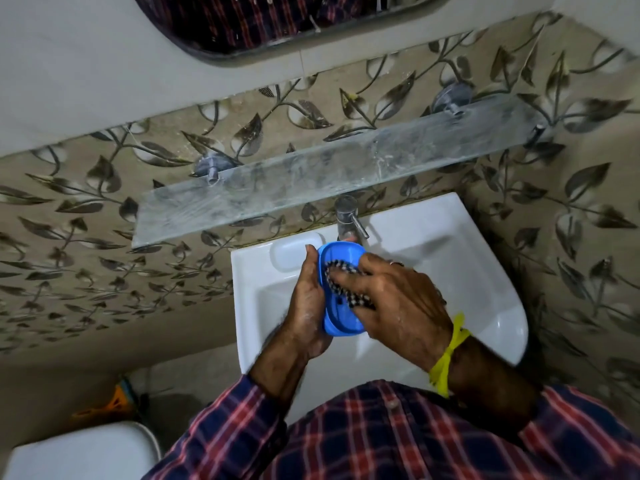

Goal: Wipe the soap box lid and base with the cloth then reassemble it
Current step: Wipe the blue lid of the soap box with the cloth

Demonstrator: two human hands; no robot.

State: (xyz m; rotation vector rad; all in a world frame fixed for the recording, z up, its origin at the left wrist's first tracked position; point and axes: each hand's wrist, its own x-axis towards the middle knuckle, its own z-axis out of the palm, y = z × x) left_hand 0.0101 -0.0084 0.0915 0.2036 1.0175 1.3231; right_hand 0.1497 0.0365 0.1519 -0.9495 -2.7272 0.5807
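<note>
Over the white washbasin (485,271), the left hand (308,306) cupped a blue soap box half (341,318) from its left side, fingers curled round the far rim and palm against the near edge, so the open hollow faced up and to the right. Whether this half was the lid or the base could not be told. The right hand (391,306) lay across the hollow from the right, fingers closed loosely on a black-and-white checked cloth (349,287) and pressing it into the blue plastic; the cloth showed only between and beneath those fingers. A yellow thread (448,355) circled the right wrist. The steel tap (348,218) stood just behind the soap box half, below a glass shelf (329,178) fixed to the leaf-patterned wall.
</note>
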